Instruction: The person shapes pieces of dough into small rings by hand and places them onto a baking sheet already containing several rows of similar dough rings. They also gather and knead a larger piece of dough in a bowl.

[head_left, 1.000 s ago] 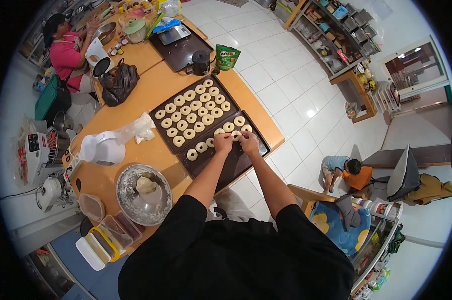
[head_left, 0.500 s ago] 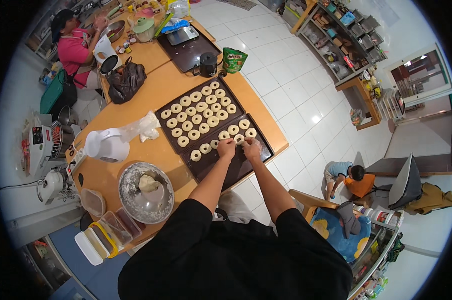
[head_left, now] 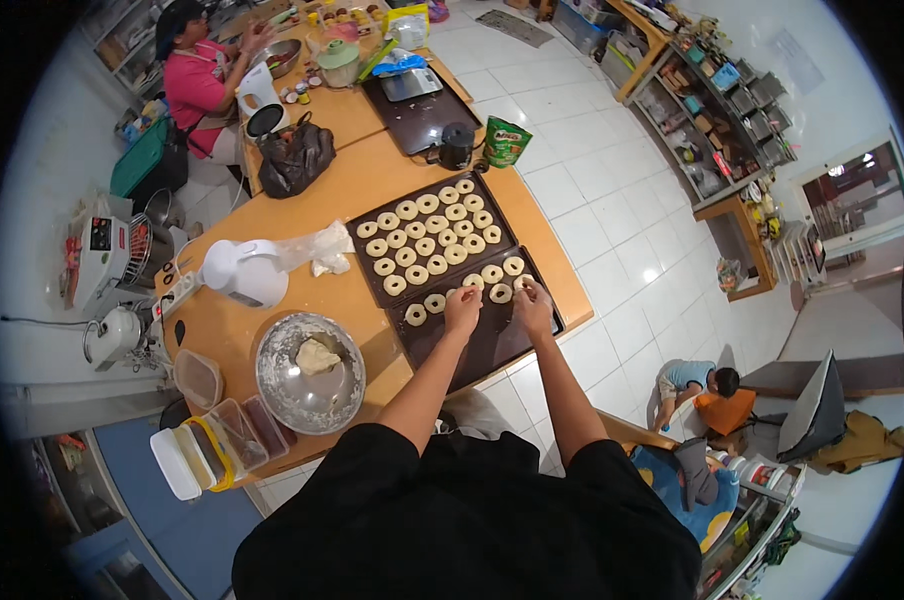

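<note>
Raw dough rings (head_left: 425, 246) lie in rows on a dark baking tray (head_left: 502, 228). A second dark tray (head_left: 489, 345), nearer me, bears several more rings along its far side. My left hand (head_left: 462, 310) is over this nearer tray, its fingers closed at the near edge of a dough ring (head_left: 473, 281). To its right, my right hand (head_left: 535, 308) has its fingers drawn together on another dough ring (head_left: 523, 283) by the tray's right end. Between both hands one ring (head_left: 500, 293) lies untouched. My fingers partly hide the rings they touch.
Left of the trays stand a floury metal bowl (head_left: 310, 392) with a dough lump (head_left: 317, 356), a white jug-like appliance (head_left: 245, 273) and plastic containers (head_left: 237, 428). Beyond are a black mug (head_left: 457, 146) and a green pouch (head_left: 506, 142). A person (head_left: 197, 85) works far left; another crouches (head_left: 694, 388) on the right.
My hands have moved apart from the single ring they both touched; it now lies free between them. My left hand is at the ring to its left, my right at the one to its right.
</note>
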Motion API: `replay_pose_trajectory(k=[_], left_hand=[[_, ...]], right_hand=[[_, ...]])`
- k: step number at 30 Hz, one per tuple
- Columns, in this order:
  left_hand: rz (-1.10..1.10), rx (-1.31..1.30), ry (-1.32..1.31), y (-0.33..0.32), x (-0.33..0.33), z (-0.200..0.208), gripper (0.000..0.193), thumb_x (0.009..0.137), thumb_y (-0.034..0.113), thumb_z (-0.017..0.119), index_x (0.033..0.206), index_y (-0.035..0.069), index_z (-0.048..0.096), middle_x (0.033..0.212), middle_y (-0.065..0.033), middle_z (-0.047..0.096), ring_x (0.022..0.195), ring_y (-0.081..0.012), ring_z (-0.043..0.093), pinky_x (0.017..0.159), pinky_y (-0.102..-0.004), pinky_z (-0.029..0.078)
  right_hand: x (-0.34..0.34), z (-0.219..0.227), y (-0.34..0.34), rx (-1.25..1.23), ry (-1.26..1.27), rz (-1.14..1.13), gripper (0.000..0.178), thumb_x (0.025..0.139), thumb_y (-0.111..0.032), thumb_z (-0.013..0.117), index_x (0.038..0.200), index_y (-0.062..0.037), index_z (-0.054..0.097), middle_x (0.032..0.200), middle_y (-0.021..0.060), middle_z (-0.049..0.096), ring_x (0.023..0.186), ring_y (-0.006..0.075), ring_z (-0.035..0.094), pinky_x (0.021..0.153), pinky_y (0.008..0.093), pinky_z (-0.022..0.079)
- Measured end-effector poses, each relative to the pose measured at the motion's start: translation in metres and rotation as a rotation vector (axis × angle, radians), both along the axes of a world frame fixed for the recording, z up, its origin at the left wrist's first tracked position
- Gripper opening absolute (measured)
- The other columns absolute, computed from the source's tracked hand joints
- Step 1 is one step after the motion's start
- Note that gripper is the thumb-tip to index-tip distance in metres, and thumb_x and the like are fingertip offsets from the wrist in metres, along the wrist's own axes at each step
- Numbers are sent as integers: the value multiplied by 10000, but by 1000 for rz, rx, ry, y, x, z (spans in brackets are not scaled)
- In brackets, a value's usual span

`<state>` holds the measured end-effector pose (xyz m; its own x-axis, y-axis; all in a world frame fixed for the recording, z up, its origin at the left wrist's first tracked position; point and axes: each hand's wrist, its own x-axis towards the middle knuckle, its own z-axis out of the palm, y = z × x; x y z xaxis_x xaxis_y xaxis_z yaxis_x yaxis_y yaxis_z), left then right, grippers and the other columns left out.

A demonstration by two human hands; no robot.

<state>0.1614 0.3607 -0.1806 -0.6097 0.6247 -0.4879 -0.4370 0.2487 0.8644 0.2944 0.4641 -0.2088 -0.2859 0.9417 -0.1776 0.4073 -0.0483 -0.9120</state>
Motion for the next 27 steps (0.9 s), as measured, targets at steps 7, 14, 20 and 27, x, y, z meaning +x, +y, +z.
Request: replay_pose_trajectory(k=[7,14,20,27], left_hand=[[119,145,135,-26,-40,25,238,880,145,571,1052,-16,607,870,-72,654,755,-126,610,622,-243,463],[173,171,188,-52,-55,48,193,872,64,558,1031,-31,615,931,-96,663,883,-150,630,760,-260,488],[221,140,220,-83,-77,46,187,876,75,541,1005,-33,622,915,-81,667,853,-145,638,760,-264,490],[318,126,230,-142,-96,67,201,873,111,571,1007,-30,620,916,-82,669,841,-134,630,739,-268,491]], right_hand=[[-19,77,-28,-110,338,-3,288,892,-116,563,1159,-12,538,918,41,599,774,91,585,623,224,482],[-64,84,-53,-133,303,73,281,881,-131,588,1140,-27,557,922,19,602,795,87,591,632,234,494],[-104,86,-72,-186,352,265,255,883,-127,578,1121,-37,566,916,12,610,790,69,588,622,202,483],[-148,89,-114,-263,370,448,177,898,-114,559,1047,-21,574,847,10,624,745,63,588,599,187,460]])
